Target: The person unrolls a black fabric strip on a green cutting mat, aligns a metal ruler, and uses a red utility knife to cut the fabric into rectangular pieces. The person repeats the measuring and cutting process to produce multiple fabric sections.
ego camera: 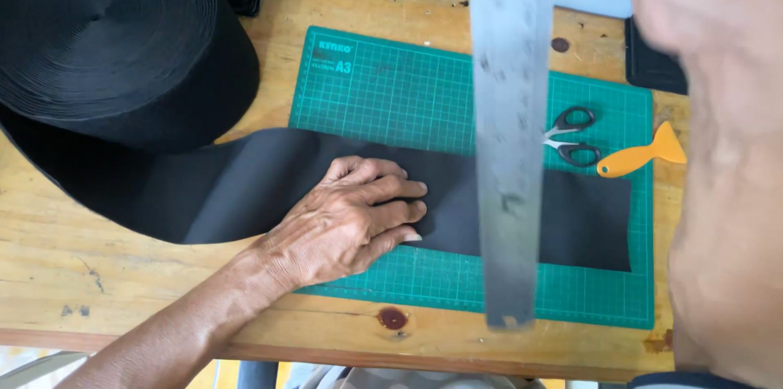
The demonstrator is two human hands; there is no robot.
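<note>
The left hand [351,222] lies flat on the black strip [269,181], fingers [400,211] spread narrow and pressing it onto the green mat [383,87]. The strip runs from the big black roll [114,38] at the bench's [73,267] far left across the mat, its free end lying near the mat's right edge. A steel ruler [506,136] hangs blurred above the strip, crossing it just right of the fingertips; the right arm [718,193] fills the right of the view, and its hand is out of sight, so I cannot tell its grip. Scissors [571,136] and an orange scraper [640,156] lie just beyond the strip.

Risks, as I judge them: the ruler could come down askew, giving a crooked line; the roll's pull could drag the strip if the palm lifts; the fingertips sit near the ruler's edge and could be pinched
</note>
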